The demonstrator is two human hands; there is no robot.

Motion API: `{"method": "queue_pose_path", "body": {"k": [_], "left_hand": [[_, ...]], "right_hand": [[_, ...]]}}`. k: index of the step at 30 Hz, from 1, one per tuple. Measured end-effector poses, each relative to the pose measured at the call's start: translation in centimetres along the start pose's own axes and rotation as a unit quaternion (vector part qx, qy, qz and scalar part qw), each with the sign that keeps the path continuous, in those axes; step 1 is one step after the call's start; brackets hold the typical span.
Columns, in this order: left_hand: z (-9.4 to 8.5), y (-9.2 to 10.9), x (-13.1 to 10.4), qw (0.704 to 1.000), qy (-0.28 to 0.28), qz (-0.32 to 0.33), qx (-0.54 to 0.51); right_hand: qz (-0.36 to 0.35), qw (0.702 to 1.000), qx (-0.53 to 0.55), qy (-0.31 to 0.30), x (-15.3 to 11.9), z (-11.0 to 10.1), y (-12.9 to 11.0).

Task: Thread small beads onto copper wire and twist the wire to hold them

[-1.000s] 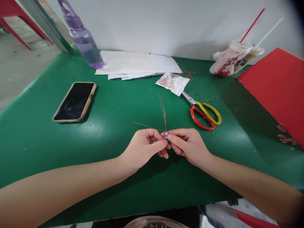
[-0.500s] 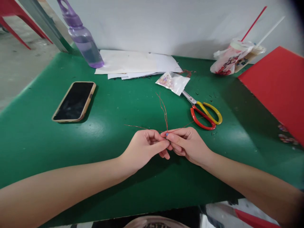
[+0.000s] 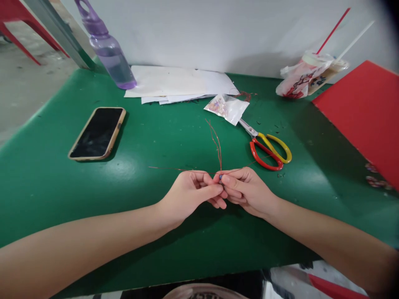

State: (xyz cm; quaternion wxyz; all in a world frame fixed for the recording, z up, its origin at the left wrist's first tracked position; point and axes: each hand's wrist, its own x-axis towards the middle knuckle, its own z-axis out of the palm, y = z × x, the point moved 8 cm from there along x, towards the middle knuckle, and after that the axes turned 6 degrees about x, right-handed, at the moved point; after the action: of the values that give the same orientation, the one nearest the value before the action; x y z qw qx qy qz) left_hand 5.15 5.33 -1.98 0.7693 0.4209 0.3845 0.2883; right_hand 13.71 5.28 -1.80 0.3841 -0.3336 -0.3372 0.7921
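A small blue bead [image 3: 221,177] sits between my fingertips, with thin copper-red wire [image 3: 220,151] coming out of it. Two strands rise upward, one runs out left past my left hand, and another goes right toward the scissors. My right hand [image 3: 246,185] is closed, its thumb and forefinger pinching the bead. My left hand [image 3: 199,191] is also closed, with thumb and finger meeting just below the bead on something small and dark. What exactly the left fingertips grip is mostly hidden. Both hands touch each other above the green table [image 3: 124,187].
Scissors [image 3: 269,149] with red and yellow handles lie beyond my right hand, their tips under a small plastic bag [image 3: 227,109]. A phone [image 3: 97,133] lies left. Behind are papers [image 3: 177,81], a purple bottle [image 3: 114,62], bagged drinks [image 3: 304,77] and a red box [image 3: 364,120].
The left wire strand reaches farther left and slightly lower. The upright strands and the bead have shifted slightly right, and more of the bead shows. Both hands stay nearly in place.
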Motion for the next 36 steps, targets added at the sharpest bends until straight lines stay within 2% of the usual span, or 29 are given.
{"method": "queue_pose_path", "body": {"k": [5, 10, 13, 20, 27, 36], "left_hand": [[-0.2, 0.4, -0.1, 0.999, 0.011, 0.021, 0.021], [-0.5, 0.9, -0.2, 0.999, 0.019, 0.047, 0.013], [-0.4, 0.8, -0.1, 0.999, 0.012, 0.040, 0.012], [-0.1, 0.7, -0.2, 0.999, 0.000, 0.020, 0.033], [-0.1, 0.5, -0.1, 1.000, -0.007, -0.003, 0.029], [0.2, 0.2, 0.3, 0.998, -0.047, -0.032, 0.002]], "right_hand": [[0.014, 1.000, -0.003, 0.006, 0.1, -0.1, 0.2], [-0.016, 0.994, -0.097, 0.048, 0.1, -0.9, -0.3], [-0.040, 0.989, -0.132, 0.058, 0.0, -1.0, -0.6], [-0.041, 0.985, -0.159, 0.052, -0.1, -0.8, -0.7], [-0.043, 0.982, -0.174, 0.056, -0.2, -0.5, -0.8], [-0.069, 0.982, -0.163, 0.069, -0.3, -0.4, -0.9]]}}
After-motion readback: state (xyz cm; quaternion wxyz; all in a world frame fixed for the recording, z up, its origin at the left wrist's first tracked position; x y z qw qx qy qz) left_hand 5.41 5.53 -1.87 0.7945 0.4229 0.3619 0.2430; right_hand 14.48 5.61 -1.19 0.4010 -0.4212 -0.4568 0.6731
